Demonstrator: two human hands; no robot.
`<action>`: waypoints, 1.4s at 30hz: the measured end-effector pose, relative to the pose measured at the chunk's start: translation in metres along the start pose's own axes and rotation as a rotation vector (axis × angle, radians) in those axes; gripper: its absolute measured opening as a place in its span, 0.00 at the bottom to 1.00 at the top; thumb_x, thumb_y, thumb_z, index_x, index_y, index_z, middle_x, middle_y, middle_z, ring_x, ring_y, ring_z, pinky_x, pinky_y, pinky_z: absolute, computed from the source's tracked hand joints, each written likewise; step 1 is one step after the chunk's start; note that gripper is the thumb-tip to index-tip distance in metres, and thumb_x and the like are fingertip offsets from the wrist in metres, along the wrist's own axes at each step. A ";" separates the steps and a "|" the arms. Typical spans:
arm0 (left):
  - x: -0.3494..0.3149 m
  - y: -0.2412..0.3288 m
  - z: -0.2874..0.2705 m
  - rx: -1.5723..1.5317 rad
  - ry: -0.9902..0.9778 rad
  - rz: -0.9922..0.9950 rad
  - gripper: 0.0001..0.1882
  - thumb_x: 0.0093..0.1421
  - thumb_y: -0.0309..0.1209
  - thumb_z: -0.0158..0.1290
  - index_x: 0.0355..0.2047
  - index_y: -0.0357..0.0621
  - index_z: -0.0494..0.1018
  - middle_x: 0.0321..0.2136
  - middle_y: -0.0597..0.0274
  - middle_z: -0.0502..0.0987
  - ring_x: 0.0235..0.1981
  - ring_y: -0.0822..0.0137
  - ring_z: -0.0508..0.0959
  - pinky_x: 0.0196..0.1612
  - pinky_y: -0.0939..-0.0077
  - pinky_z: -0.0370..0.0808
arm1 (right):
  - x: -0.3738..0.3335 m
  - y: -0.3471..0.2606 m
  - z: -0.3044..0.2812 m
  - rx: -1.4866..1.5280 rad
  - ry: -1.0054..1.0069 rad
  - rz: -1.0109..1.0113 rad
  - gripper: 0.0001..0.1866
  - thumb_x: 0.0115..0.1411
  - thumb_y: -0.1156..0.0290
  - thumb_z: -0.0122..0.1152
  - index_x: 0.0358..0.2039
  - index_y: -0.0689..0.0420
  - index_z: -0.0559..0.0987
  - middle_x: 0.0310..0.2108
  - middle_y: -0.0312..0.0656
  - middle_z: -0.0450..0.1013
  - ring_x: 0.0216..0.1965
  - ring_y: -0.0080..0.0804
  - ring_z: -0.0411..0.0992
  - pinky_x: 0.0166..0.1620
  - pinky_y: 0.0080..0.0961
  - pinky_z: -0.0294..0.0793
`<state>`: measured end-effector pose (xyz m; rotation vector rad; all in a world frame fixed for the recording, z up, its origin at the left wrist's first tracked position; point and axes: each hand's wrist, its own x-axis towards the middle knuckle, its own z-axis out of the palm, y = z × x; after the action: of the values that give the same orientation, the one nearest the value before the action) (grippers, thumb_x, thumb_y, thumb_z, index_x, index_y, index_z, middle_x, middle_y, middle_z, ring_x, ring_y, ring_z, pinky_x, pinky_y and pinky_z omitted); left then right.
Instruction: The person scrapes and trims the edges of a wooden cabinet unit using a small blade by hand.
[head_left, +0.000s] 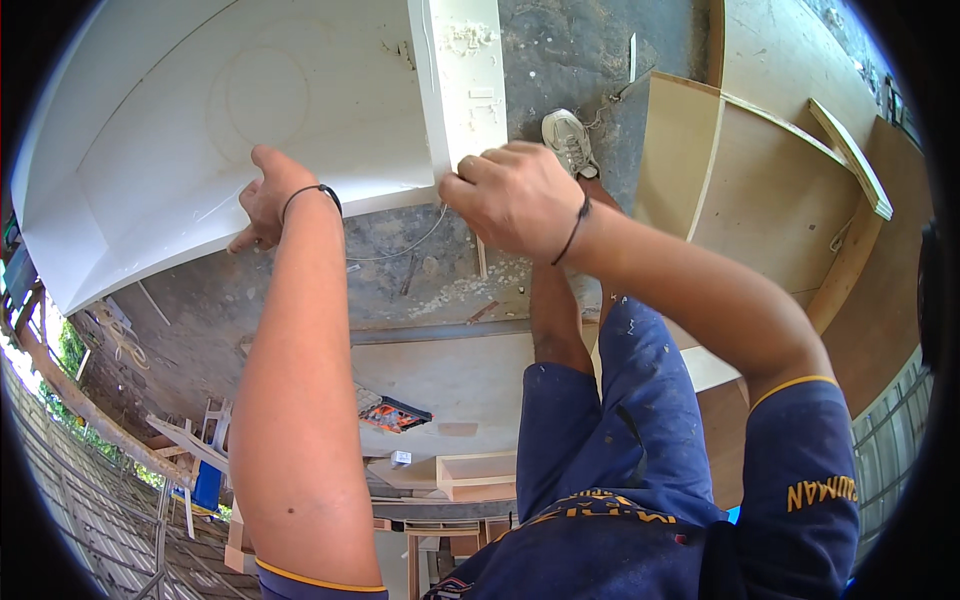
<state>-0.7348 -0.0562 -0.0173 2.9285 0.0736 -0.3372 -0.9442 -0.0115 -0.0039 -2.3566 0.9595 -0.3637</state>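
Observation:
A large white panel [350,110] spreads across the upper left, with a raised white side strip [470,90] along its right. My left hand [275,200] is at the panel's near edge, fingers apart, holding nothing that I can see. At the panel's near right corner my right hand [520,195] is curled closed, knuckles up. Its palm is hidden, so what it grips cannot be made out. A thin pale strand [410,247] curves from near that hand below the panel's edge. A narrow wooden piece [481,258] shows just under the hand.
Pale shavings [466,38] lie on the side strip. Plywood boxes [770,190] stand on the right, a loose wooden batten [850,155] resting on them. My shoe [570,140] is on the stained concrete floor [560,60]. Behind lie an orange-and-black tray-like object [395,412] and a wooden frame [475,472].

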 end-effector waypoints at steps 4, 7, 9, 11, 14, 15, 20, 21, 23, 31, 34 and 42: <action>-0.004 0.001 0.005 -0.013 -0.008 -0.001 0.30 0.52 0.55 0.47 0.44 0.44 0.73 0.66 0.41 0.31 0.61 0.48 0.59 0.52 0.53 0.69 | 0.040 0.042 -0.018 -0.127 0.114 0.153 0.04 0.52 0.70 0.55 0.30 0.51 0.75 0.23 0.38 0.73 0.25 0.33 0.76 0.23 0.33 0.73; -0.005 0.002 0.004 -0.009 -0.030 0.002 0.30 0.52 0.55 0.47 0.43 0.44 0.73 0.67 0.41 0.31 0.60 0.49 0.60 0.52 0.53 0.70 | 0.034 0.033 -0.014 -0.149 0.070 0.194 0.07 0.53 0.70 0.54 0.34 0.51 0.74 0.26 0.39 0.73 0.27 0.35 0.76 0.23 0.33 0.73; -0.006 0.003 -0.002 -0.021 -0.036 0.003 0.30 0.52 0.55 0.46 0.44 0.44 0.73 0.67 0.42 0.31 0.60 0.50 0.60 0.51 0.54 0.70 | 0.006 0.005 -0.001 -0.058 -0.007 0.108 0.06 0.53 0.70 0.54 0.33 0.50 0.74 0.25 0.39 0.73 0.27 0.35 0.75 0.23 0.34 0.73; -0.005 0.001 0.000 -0.006 -0.026 0.007 0.30 0.52 0.55 0.46 0.45 0.44 0.73 0.67 0.42 0.31 0.60 0.50 0.60 0.51 0.54 0.70 | -0.001 0.006 0.001 -0.021 0.002 0.089 0.05 0.54 0.70 0.54 0.33 0.50 0.74 0.25 0.39 0.72 0.25 0.36 0.75 0.23 0.34 0.73; 0.005 0.000 0.002 -0.023 -0.023 -0.006 0.31 0.52 0.55 0.46 0.46 0.45 0.73 0.67 0.43 0.31 0.61 0.51 0.59 0.51 0.53 0.70 | 0.021 0.021 -0.009 0.016 0.093 0.167 0.05 0.55 0.69 0.53 0.33 0.50 0.74 0.23 0.39 0.72 0.23 0.36 0.74 0.22 0.35 0.72; 0.004 0.000 0.003 -0.052 -0.039 -0.030 0.31 0.52 0.55 0.46 0.46 0.45 0.73 0.67 0.43 0.31 0.61 0.51 0.59 0.51 0.53 0.70 | 0.030 0.032 -0.013 0.010 0.165 0.264 0.05 0.55 0.69 0.52 0.32 0.50 0.74 0.23 0.39 0.71 0.22 0.37 0.74 0.22 0.35 0.72; -0.005 0.003 -0.001 -0.010 -0.020 -0.005 0.30 0.52 0.55 0.46 0.45 0.46 0.73 0.67 0.43 0.31 0.61 0.51 0.60 0.51 0.53 0.70 | 0.003 0.001 0.009 0.101 0.171 0.259 0.04 0.52 0.70 0.54 0.30 0.52 0.74 0.21 0.39 0.71 0.22 0.36 0.74 0.21 0.33 0.72; -0.005 0.002 -0.001 -0.001 -0.025 -0.007 0.30 0.52 0.55 0.46 0.45 0.46 0.73 0.67 0.43 0.31 0.60 0.51 0.60 0.51 0.53 0.70 | -0.004 0.002 0.010 0.101 0.170 0.259 0.04 0.52 0.70 0.54 0.30 0.52 0.74 0.21 0.39 0.71 0.22 0.36 0.74 0.21 0.33 0.72; -0.002 0.000 0.001 -0.001 -0.023 -0.009 0.30 0.52 0.55 0.46 0.45 0.46 0.73 0.67 0.43 0.31 0.60 0.51 0.60 0.51 0.53 0.70 | -0.008 0.002 0.007 0.084 0.058 0.088 0.06 0.50 0.72 0.57 0.31 0.51 0.75 0.22 0.36 0.70 0.22 0.34 0.73 0.24 0.31 0.72; -0.003 0.004 0.000 -0.011 -0.018 -0.027 0.29 0.51 0.55 0.47 0.43 0.46 0.74 0.67 0.43 0.31 0.59 0.50 0.62 0.49 0.53 0.71 | -0.003 0.004 0.007 0.023 0.042 0.117 0.05 0.49 0.75 0.55 0.28 0.51 0.73 0.20 0.35 0.70 0.22 0.32 0.73 0.24 0.31 0.72; -0.003 0.004 0.002 -0.012 -0.004 0.001 0.29 0.51 0.55 0.47 0.43 0.45 0.74 0.67 0.42 0.32 0.59 0.50 0.62 0.49 0.53 0.71 | -0.002 0.010 0.006 0.037 0.125 0.048 0.04 0.50 0.72 0.54 0.28 0.53 0.72 0.22 0.38 0.71 0.22 0.35 0.74 0.22 0.34 0.73; -0.003 0.000 0.002 0.005 0.001 0.012 0.30 0.52 0.55 0.46 0.45 0.43 0.73 0.67 0.43 0.32 0.61 0.50 0.59 0.49 0.53 0.72 | -0.010 -0.006 0.008 0.014 0.107 0.100 0.06 0.48 0.73 0.58 0.28 0.53 0.73 0.21 0.36 0.68 0.24 0.34 0.73 0.27 0.31 0.73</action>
<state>-0.7382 -0.0569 -0.0182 2.9325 0.0554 -0.3344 -0.9445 0.0024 -0.0066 -2.2860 1.1163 -0.4596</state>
